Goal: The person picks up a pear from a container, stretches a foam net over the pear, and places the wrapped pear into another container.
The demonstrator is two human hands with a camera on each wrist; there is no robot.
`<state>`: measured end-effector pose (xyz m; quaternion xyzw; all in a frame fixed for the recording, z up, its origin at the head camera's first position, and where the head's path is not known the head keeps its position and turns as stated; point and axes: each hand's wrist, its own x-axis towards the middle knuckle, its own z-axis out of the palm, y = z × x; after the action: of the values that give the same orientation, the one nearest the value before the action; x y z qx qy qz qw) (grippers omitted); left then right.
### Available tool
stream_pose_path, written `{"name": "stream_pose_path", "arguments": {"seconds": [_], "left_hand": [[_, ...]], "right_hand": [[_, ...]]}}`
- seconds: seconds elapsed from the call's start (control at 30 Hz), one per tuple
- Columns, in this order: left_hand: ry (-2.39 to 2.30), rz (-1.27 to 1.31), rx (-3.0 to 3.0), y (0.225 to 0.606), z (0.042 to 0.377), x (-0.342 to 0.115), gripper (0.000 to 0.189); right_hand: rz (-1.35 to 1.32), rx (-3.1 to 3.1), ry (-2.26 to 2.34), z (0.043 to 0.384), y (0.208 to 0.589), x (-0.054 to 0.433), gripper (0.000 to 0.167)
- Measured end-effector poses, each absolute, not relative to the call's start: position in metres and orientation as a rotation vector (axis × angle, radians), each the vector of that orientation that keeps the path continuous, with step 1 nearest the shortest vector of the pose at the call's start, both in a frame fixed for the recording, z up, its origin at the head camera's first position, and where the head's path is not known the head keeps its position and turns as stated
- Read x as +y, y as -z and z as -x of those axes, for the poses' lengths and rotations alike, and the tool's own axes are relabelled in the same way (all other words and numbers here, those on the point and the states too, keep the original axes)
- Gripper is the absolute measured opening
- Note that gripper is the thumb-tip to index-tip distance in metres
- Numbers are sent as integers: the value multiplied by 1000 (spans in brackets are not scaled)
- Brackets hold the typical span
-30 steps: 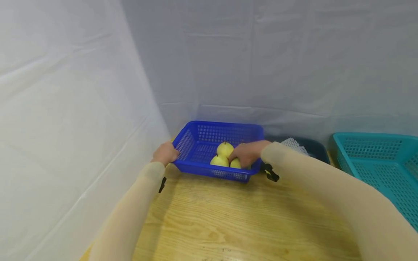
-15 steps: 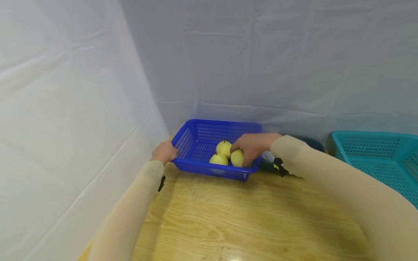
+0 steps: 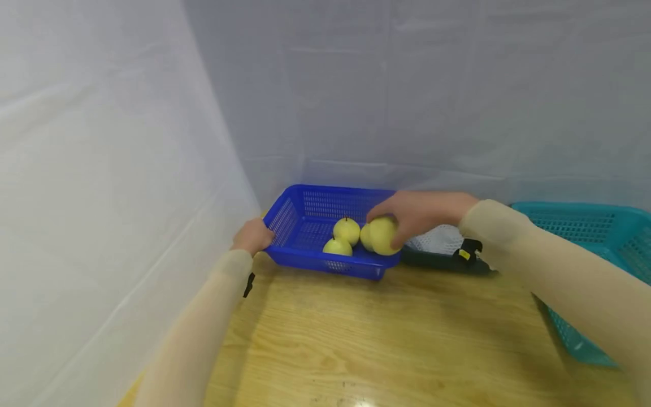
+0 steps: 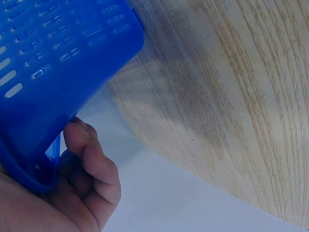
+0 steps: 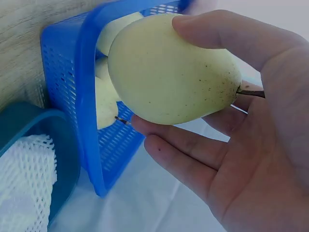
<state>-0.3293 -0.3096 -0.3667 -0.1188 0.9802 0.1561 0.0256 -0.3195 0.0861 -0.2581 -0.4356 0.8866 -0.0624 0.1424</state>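
My left hand (image 3: 252,236) grips the left rim of a blue perforated plastic basket (image 3: 300,259). In the left wrist view, its fingers curl round the basket's edge. A pale yellow pear (image 5: 166,72) with a brown stem is held between the thumb and fingers of my right hand (image 3: 419,213). This pear (image 3: 385,236) is at the basket's right end, over the rim in the head view. Inside the basket are a pear (image 3: 347,231) towards the middle, another pear (image 3: 337,247) by the front wall, and a third pear (image 3: 367,237) partly hidden behind the held one.
Right of the basket stands a dark green container (image 3: 434,261) holding white foam netting (image 3: 441,239). Farther right is a teal perforated basket (image 3: 585,208), partly covered by my right sleeve. White sheeting (image 3: 351,102) hangs behind and to the left of the wooden table (image 3: 325,333).
My right hand has gripped a pear among the others and lifted it up and to the right, to the basket's right rim. The left hand stays on the left rim.
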Motion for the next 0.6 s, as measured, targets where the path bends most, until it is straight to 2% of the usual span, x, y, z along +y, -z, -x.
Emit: {"name": "stream_pose_path", "arguments": {"seconds": [0.23, 0.6], "left_hand": [[-487, 355, 3044, 364, 329, -308, 24], [-502, 344, 3046, 364, 328, -312, 22]], "right_hand": [[1229, 2554, 177, 297, 258, 114, 68], [1215, 2509, 160, 276, 288, 141, 69]]}}
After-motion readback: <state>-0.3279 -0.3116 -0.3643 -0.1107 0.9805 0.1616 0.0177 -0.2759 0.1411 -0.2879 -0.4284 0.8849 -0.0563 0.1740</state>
